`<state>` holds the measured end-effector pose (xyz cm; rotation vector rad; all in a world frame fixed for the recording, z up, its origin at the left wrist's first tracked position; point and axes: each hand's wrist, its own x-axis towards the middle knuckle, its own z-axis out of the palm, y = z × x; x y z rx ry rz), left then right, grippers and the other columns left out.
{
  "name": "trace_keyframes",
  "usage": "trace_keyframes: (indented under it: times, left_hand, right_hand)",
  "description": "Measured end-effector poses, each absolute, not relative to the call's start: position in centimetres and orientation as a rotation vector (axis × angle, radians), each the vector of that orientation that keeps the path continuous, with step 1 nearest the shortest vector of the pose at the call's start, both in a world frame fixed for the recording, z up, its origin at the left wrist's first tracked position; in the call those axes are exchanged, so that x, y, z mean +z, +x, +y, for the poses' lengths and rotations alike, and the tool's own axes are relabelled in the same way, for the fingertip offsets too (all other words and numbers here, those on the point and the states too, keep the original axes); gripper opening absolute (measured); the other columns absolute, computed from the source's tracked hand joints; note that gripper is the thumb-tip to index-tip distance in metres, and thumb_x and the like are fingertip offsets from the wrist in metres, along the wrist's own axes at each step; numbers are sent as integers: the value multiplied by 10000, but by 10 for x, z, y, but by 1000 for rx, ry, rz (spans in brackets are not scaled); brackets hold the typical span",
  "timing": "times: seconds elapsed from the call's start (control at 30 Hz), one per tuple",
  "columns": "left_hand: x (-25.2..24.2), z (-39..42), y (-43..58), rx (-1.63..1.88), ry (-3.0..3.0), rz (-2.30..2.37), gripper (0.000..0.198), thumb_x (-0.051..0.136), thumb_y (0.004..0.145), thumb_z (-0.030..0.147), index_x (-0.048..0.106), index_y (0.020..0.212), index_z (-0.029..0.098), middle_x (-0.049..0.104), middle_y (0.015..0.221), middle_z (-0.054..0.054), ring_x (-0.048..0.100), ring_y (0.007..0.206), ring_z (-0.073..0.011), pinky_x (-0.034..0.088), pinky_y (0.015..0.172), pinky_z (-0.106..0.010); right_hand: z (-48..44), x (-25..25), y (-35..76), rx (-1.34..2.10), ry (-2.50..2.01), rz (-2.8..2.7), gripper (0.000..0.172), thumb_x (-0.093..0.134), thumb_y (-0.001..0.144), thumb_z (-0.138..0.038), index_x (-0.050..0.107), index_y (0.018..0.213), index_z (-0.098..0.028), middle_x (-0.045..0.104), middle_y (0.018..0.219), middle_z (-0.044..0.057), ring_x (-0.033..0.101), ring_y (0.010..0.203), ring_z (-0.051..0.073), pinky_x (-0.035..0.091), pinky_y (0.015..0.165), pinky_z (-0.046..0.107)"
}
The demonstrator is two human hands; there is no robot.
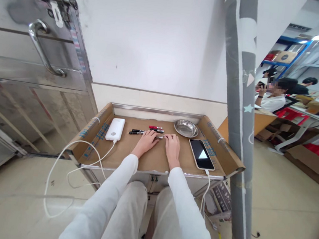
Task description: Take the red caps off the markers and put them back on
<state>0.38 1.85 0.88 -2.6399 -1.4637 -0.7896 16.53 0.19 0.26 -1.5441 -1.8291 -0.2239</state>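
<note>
Both my hands rest over the middle of the cardboard-covered tabletop (154,161). My left hand (146,142) has its fingers curled at a small slim pen part (159,137), pressing or holding its left end. At the right end of that part are the closed fingertips of my right hand (172,146). Black pens (136,132) lie just left of my left hand. Behind the hands lie a red pen (155,127) and a dark pen piece (158,131). A round metal dish (186,128) stands at the back right.
A white power bank (115,129) with a cable lies on the left. On the right is a phone (201,154), cable attached. Raised cardboard edges flank the top. A grey wrapped pole (243,106) stands right; seated people are beyond.
</note>
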Motion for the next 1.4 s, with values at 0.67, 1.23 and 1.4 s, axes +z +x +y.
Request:
trace_keyframes:
  times: [0.67,1.23,1.4]
  left_hand:
    - [5,-16,-3,-889,-1918,-1928,200,388,927,247,536,1010,142,581,980,-120,511,940,-248,417,851,-395]
    - [0,3,11,-627,-2171,-1700,363,293,846,31,541,1109,59,565,1034,-154,497,1045,-258,380,957,-419]
    - [-6,25,20,-822,-2192,-1745,332,283,863,46,556,1047,87,573,1023,-157,512,1026,-254,390,946,-437]
  right_hand:
    - [-1,8,148,102,-1236,-2160,503,345,892,-173,363,1392,-220,460,1389,59,445,1244,184,378,1019,344]
    - [23,6,138,-236,-1537,-2040,306,374,892,-167,591,1107,-194,549,1129,111,460,1016,221,372,865,337]
    - [27,1,141,-259,-1622,-1976,262,397,878,-151,591,1054,-162,551,1022,122,465,963,229,377,844,345]
